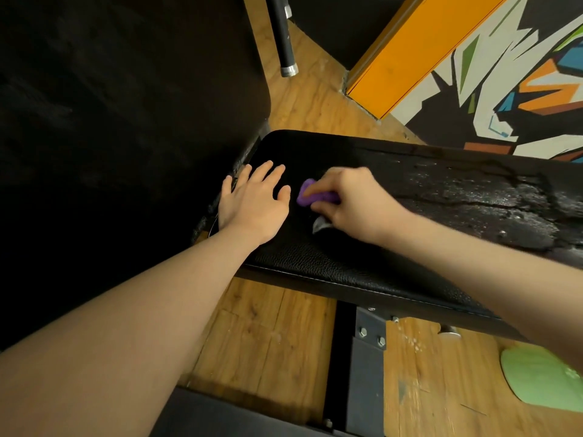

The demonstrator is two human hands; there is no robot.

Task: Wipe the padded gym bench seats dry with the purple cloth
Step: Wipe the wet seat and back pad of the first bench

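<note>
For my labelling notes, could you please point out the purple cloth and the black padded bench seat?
small purple cloth (304,193): head view, bunched end left of the fingers.
black padded leather bench seat (315,263): head view, bare near side.

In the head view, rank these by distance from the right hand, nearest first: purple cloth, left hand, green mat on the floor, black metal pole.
1. purple cloth, gripped in the right hand
2. left hand, flat on the seat beside it
3. black metal pole, above, over the floor
4. green mat, lower right floor

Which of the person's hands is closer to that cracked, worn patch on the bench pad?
The right hand, gripping the purple cloth, lies just beside the worn patch. The left hand rests flat farther away.
</note>
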